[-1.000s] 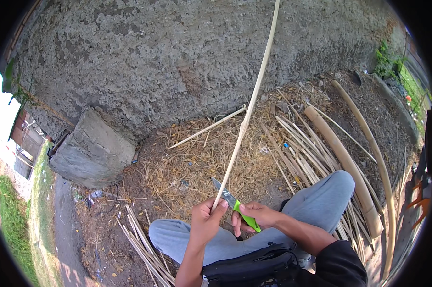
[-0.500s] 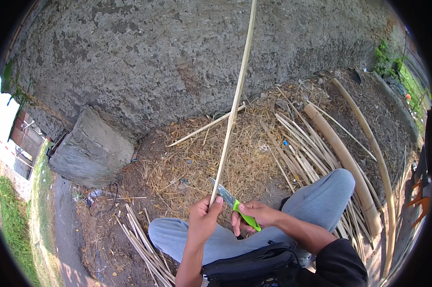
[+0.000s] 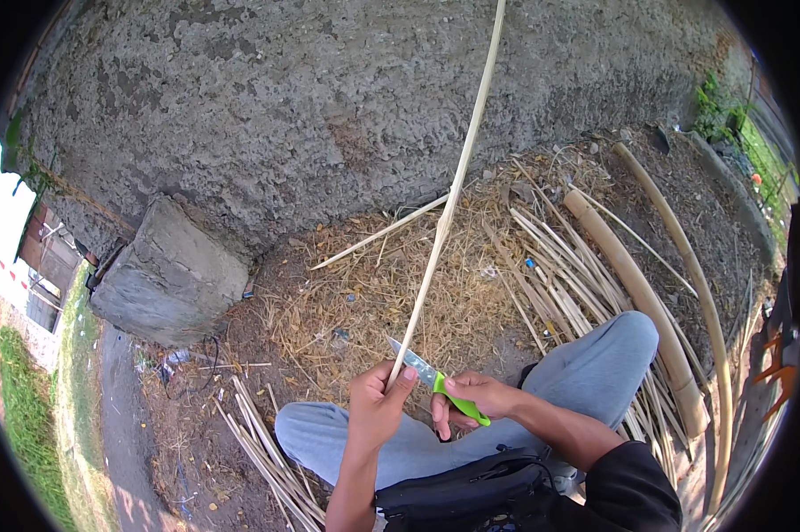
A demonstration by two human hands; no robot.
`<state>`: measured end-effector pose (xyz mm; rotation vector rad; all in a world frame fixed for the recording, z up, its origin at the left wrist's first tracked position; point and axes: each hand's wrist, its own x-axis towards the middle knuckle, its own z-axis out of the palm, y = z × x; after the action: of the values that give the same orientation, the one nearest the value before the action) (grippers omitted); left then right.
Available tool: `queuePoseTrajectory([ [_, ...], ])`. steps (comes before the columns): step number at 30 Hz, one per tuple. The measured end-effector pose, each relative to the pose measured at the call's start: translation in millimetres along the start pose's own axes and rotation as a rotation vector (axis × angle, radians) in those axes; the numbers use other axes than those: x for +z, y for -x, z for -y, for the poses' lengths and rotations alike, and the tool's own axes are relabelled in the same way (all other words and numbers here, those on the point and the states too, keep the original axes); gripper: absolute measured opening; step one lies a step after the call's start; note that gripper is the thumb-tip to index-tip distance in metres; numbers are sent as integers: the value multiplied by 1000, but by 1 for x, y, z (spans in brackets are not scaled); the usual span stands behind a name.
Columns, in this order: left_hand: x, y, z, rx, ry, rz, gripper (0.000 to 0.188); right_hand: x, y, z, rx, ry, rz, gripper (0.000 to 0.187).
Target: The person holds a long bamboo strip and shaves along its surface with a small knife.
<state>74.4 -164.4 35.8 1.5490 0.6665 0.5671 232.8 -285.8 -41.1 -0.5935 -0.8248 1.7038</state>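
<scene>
My left hand [image 3: 381, 401] is closed around the lower end of a long, pale bamboo strip [image 3: 444, 226], which rises up and to the right past the wall. In my right hand [image 3: 473, 401] is a knife with a bright green handle [image 3: 464, 408]. Its grey blade [image 3: 413, 360] lies against or right beside the strip, just above my left thumb; the exact contact is too small to tell. My right fingers wrap the handle, covering part of it.
Split bamboo strips [image 3: 586, 288] lie in a pile at the right, beside thick bamboo poles [image 3: 639, 301]. More strips [image 3: 267, 452] lie at the lower left. A stone block [image 3: 174, 275] stands against the rough wall [image 3: 329, 106]. Dry shavings [image 3: 355, 301] cover the ground ahead of my crossed legs.
The bamboo strip's upper part has swung to the right. The knife has shifted very slightly down and right; both hands stay nearly in place.
</scene>
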Motion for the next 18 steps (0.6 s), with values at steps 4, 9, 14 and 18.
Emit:
queuePoseTrajectory([
  [4, -2, 0, 5, 40, 0, 11, 22, 1, -1, 2, -33, -16, 29, 60],
  [9, 1, 1, -4, 35, -28, 14, 25, -1, 1, 2, -35, -69, 55, 64],
  [14, -1, 7, -13, 30, -16, 7, 19, -5, 3, 6, -72, -245, 133, 69],
  [18, -14, 18, -17, 32, -63, -101, 23, -9, 10, 31, -160, -15, -215, 75],
])
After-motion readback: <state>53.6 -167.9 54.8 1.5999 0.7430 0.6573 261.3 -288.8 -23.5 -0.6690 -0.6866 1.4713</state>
